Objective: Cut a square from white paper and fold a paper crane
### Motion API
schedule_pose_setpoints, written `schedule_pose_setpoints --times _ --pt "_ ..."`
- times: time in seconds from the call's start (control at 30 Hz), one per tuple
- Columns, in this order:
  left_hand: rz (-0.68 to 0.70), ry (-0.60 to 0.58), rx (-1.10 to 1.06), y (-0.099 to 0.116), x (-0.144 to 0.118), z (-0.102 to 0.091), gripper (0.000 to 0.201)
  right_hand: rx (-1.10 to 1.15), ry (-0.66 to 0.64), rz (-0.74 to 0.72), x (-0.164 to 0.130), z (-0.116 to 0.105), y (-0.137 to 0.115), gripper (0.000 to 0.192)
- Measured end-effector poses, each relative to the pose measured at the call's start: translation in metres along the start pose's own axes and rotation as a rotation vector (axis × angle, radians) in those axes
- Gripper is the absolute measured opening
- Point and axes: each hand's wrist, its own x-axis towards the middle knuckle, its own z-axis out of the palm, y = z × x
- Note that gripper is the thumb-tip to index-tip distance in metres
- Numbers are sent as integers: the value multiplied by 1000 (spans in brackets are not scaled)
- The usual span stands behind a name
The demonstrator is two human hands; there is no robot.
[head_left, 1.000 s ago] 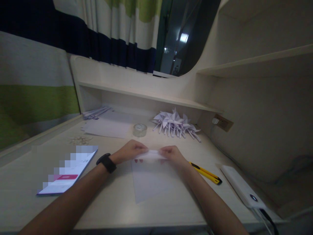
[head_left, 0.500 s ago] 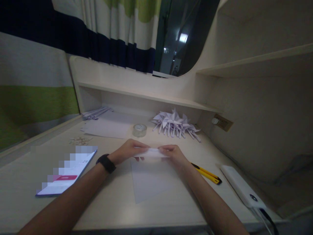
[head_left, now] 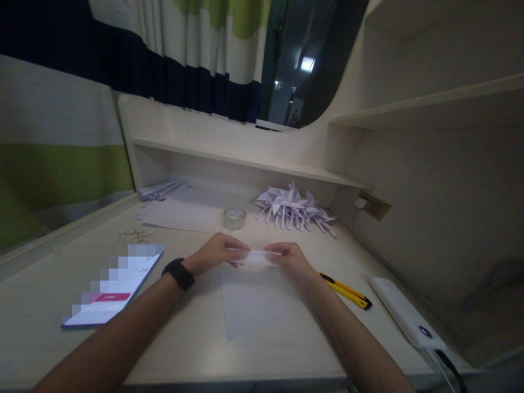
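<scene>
Between my two hands a small strip of white paper [head_left: 257, 257] is held just above the desk, its upper edge folded or rolled. My left hand [head_left: 223, 252], with a dark watch on the wrist, pinches the left end between thumb and fingers. At the right end, my right hand [head_left: 291, 257] grips it the same way. Below them a flat white sheet [head_left: 249, 308] lies on the desk. A yellow utility knife [head_left: 346, 290] rests beside my right forearm.
White paper pinwheels [head_left: 289, 203] are heaped at the back. A tape roll [head_left: 234, 218] stands left of them, near paper sheets [head_left: 184, 207] and paper sticks [head_left: 161, 190]. A lit tablet [head_left: 123, 286], small pale bits [head_left: 136, 235] and a white power strip [head_left: 403, 311] flank my arms.
My fingers have shifted slightly on the paper strip, with both hands staying in nearly the same place. Everything else on the desk stays put.
</scene>
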Motion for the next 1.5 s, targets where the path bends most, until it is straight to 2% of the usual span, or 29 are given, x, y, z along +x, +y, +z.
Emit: schedule_pose_setpoints --times 0.13,0.43,0.67,1.2,1.5 --pt "16 20 59 2 0 1 29 -62 12 6 0 1 -1 35" --pt "24 -88 129 -11 5 -5 37 -168 22 10 1 -3 2 36" --pt "56 -149 194 1 1 -6 34 -101 38 68 -2 0 -6 34" --pt "98 -136 225 4 -2 -3 31 23 -3 123 -2 -6 -4 28" --pt "94 -95 278 -1 0 -2 39 69 13 135 -1 -6 -2 26"
